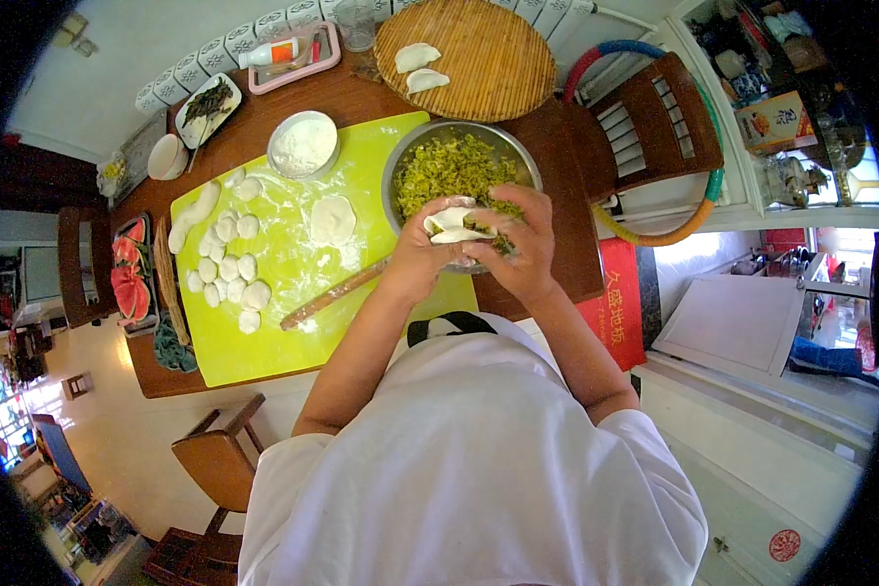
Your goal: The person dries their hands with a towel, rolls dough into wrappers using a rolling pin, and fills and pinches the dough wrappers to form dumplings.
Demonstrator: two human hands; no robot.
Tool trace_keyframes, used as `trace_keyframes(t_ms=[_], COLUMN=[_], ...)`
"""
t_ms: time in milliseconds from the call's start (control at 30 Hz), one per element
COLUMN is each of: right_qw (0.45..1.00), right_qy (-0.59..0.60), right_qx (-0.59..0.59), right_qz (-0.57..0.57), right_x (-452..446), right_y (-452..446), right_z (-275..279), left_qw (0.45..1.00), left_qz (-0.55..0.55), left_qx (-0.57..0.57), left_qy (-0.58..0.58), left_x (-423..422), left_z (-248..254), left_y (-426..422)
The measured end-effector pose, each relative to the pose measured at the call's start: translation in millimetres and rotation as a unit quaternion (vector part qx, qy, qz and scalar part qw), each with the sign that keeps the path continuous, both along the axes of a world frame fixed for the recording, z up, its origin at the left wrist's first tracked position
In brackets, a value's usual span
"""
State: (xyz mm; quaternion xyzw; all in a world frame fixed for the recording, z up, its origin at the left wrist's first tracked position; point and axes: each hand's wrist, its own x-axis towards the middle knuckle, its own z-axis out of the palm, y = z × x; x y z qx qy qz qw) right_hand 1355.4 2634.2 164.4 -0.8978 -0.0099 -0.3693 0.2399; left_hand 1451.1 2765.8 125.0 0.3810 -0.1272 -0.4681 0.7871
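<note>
Above the near edge of a metal bowl of green filling, my left hand and my right hand hold a partly folded dumpling between them. Some green filling shows at its opening. The fingers of both hands are curled round the wrapper. Left of the bowl, a flat round wrapper lies on the green mat. A rolling pin rests at a slant beside my left wrist. Several small dough pieces and a dough roll lie at the mat's left.
Behind the bowl, a round woven tray holds two dumplings. A bowl of flour stands at the mat's back edge. Farther left are a plate of dark food, a white bowl and watermelon slices. A chair stands right.
</note>
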Motion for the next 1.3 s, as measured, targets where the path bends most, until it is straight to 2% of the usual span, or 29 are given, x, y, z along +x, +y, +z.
trace_keyframes(t_ms=[67, 200, 267, 300, 400, 567, 800, 867, 900, 967, 1000, 1067, 1100, 1167, 1200, 1267, 1300], right_qw=[0.987, 0.977, 0.970, 0.970, 0.976, 0.989, 0.991, 0.996, 0.996, 0.974, 0.974, 0.886, 0.886, 0.821, 0.821, 0.795, 0.795], right_qy=[0.024, 0.116, 0.142, 0.143, 0.150, 0.141, 0.122, 0.092, 0.092, 0.121, 0.121, 0.142, 0.142, 0.117, 0.116, 0.104, 0.105], right_qx=[0.154, 0.180, 0.183, 0.184, 0.148, 0.016, -0.034, -0.018, -0.018, 0.186, 0.187, 0.437, 0.437, 0.558, 0.558, 0.597, 0.597], right_qz=[-0.033, 0.009, 0.073, 0.073, 0.059, 0.036, 0.032, 0.007, 0.007, -0.039, -0.039, -0.059, -0.059, -0.041, -0.042, -0.025, -0.024], right_x=[-1, 7, 10, 10, 10, 9, 7, 6, 6, 5, 5, 6, 7, 9, 10, 10, 10], right_y=[6, 2, 3, 3, 4, 5, 3, 0, 1, 5, 7, 11, 13, 16, 18, 21, 21], right_z=[0, 0, -1, -3, -5, -2, -4, -10, -10, -8, -11, -21, -22, -23, -23, -22, -20], left_qw=[0.999, 0.998, 0.994, 0.994, 0.994, 0.993, 0.986, 0.938, 0.938, 0.810, 0.810, 0.854, 0.854, 0.760, 0.760, 0.801, 0.801], left_qz=[0.000, -0.031, -0.050, -0.050, -0.083, -0.095, -0.111, -0.084, -0.084, 0.032, 0.032, 0.005, 0.004, 0.116, 0.115, 0.132, 0.132], left_qx=[-0.031, -0.045, 0.013, 0.014, 0.041, 0.044, 0.033, 0.146, 0.146, 0.246, 0.247, 0.302, 0.302, 0.263, 0.262, 0.106, 0.107], left_qy=[0.016, 0.022, -0.096, -0.095, -0.063, -0.059, -0.116, -0.304, -0.304, -0.531, -0.531, -0.423, -0.423, -0.582, -0.583, -0.574, -0.574], left_x=[-1, 0, -1, 0, 1, 2, 2, 2, 1, -2, -2, -3, -2, 0, 2, 8, 6], left_z=[4, 1, -5, -3, 5, 6, 10, 19, 22, 28, 37, 56, 53, 40, 34, 25, 21], left_y=[0, 0, 2, 3, 6, 5, 0, -1, -1, -2, -1, -2, -1, 1, -2, -9, -10])
